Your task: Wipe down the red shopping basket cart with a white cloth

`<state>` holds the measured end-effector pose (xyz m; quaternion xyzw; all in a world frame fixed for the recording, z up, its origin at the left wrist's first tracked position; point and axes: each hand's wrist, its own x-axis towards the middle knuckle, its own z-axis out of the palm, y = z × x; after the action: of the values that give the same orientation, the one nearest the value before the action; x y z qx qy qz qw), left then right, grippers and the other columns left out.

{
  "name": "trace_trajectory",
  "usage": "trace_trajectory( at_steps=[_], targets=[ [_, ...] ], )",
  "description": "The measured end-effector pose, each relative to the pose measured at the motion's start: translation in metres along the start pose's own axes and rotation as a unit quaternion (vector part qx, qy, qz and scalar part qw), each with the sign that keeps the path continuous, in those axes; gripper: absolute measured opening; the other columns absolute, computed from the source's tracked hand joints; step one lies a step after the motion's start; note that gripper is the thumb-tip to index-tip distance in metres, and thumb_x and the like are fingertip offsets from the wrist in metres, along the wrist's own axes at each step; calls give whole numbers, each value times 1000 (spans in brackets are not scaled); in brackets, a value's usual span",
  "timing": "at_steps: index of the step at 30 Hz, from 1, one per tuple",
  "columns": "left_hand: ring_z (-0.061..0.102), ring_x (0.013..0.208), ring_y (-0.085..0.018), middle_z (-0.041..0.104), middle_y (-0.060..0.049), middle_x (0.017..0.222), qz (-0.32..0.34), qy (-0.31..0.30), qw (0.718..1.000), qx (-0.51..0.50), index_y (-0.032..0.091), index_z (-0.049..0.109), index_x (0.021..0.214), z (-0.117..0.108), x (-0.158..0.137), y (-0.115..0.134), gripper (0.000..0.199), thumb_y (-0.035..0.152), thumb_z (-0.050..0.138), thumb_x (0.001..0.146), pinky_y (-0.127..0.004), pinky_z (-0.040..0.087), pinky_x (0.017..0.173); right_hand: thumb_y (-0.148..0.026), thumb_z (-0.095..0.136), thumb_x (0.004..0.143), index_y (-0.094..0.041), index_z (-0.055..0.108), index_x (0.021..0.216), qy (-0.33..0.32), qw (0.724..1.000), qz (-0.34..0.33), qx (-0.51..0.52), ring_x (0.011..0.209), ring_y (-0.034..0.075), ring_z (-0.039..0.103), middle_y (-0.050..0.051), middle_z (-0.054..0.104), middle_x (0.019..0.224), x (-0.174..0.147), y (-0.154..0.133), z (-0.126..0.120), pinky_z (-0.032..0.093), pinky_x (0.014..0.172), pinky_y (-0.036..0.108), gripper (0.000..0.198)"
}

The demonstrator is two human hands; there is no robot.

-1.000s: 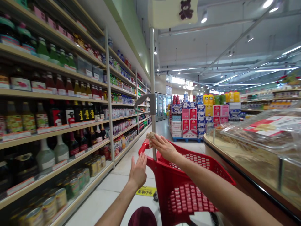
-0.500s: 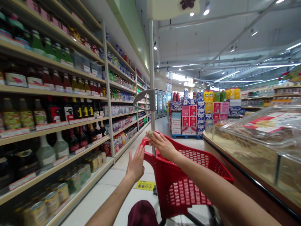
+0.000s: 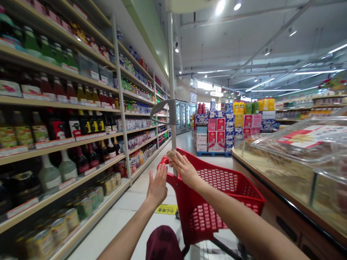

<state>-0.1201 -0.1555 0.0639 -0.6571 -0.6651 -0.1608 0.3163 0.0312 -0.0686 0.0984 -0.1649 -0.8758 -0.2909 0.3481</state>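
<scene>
A red plastic shopping cart [image 3: 202, 216] stands in front of me, with a thin metal pole [image 3: 171, 72] rising at its handle end. My left hand [image 3: 157, 185] has its fingers stretched out, the tips resting against the red handle [image 3: 163, 159]. Over the handle, beside the pole, my right hand [image 3: 186, 169] presses a crumpled beige cloth [image 3: 170, 156] under its fingers. How far the cloth wraps around the handle is hidden. A grey clip with a loop [image 3: 170, 112] is fixed to the pole above both hands.
Shelves of bottles and cans [image 3: 65, 141] line the left side. A glass-sided display counter [image 3: 271, 173] with clear-lidded packages borders the right. Stacked drink cartons [image 3: 217, 133] stand ahead on a blue pallet. A yellow floor sign [image 3: 166, 209] lies beside the cart.
The cart, pole and both hands sit slightly further left in view. My right hand has shifted a little on the handle, and more of the cloth shows.
</scene>
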Motion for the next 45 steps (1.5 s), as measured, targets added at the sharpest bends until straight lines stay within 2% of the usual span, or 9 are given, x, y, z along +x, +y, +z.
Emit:
trace_trajectory(
  at_steps=[7, 14, 19, 27, 32, 36, 39, 42, 45],
  targets=[
    [15, 131, -22, 23, -10, 141, 23, -7, 1000, -15, 10, 23, 132, 17, -27, 7, 72, 9, 39, 62, -51, 8, 105, -8, 37, 84, -14, 49, 118, 8, 999, 13, 49, 125, 21, 30, 6, 52, 122, -109, -67, 55, 40, 96, 37, 37],
    [15, 131, -20, 23, -12, 140, 35, 40, 998, -19, 8, 18, 133, 20, -22, 19, 72, 4, 36, 64, -51, 8, 105, -7, 40, 83, -11, 45, 122, 24, 998, 27, 43, 127, 24, 23, 8, 46, 128, -85, -36, 36, 33, 101, 43, 40],
    [16, 131, -19, 25, -10, 140, 94, 62, 994, -6, 10, 17, 134, 26, -25, 29, 72, 5, 36, 64, -47, 9, 105, -8, 40, 83, -13, 48, 120, -5, 998, 23, 57, 123, 21, 33, 6, 54, 120, -127, -40, 44, 38, 99, 38, 38],
    [21, 129, -20, 32, -10, 137, 134, 106, 985, -13, 13, 27, 131, 35, -17, 63, 67, 13, 39, 65, -45, 9, 106, -3, 39, 81, -17, 43, 124, 11, 992, 93, 90, 125, 18, 28, 5, 50, 125, -159, -28, 36, 38, 99, 37, 46],
    [18, 130, -18, 32, -7, 138, 183, 88, 979, -26, 14, 27, 131, 53, -27, 82, 70, 11, 39, 62, -44, 8, 106, 0, 35, 79, -20, 43, 125, 44, 975, 188, 111, 123, 17, 33, 7, 52, 122, -210, -25, 32, 43, 94, 36, 51],
    [14, 131, -18, 30, -7, 139, 153, 72, 986, -9, 13, 28, 131, 58, -23, 90, 70, 13, 39, 62, -46, 5, 106, 1, 29, 81, -20, 30, 132, 115, 948, 278, 105, 129, 19, 18, 8, 38, 134, -186, -1, 17, 33, 100, 46, 55],
    [8, 132, -18, 31, -7, 138, 132, 63, 989, 15, 14, 30, 130, 60, -18, 92, 69, 16, 39, 61, -47, 5, 106, -3, 29, 85, -21, 34, 130, 110, 961, 227, 110, 127, 16, 24, 6, 44, 130, -176, -10, 30, 34, 101, 40, 49],
    [3, 132, -16, 30, -6, 139, 131, 45, 990, 26, 15, 31, 130, 62, -16, 90, 68, 17, 38, 62, -47, 4, 106, -9, 35, 87, -23, 47, 121, 84, 972, 189, 108, 116, 12, 43, 2, 59, 113, -200, -34, 52, 46, 91, 28, 39],
    [3, 132, -16, 27, -6, 140, 127, 23, 991, 22, 14, 30, 130, 62, -15, 91, 68, 17, 38, 62, -46, 4, 106, -9, 35, 86, -21, 48, 120, 65, 970, 215, 98, 116, 14, 43, 5, 59, 114, -226, -37, 48, 48, 88, 29, 38]
  ],
)
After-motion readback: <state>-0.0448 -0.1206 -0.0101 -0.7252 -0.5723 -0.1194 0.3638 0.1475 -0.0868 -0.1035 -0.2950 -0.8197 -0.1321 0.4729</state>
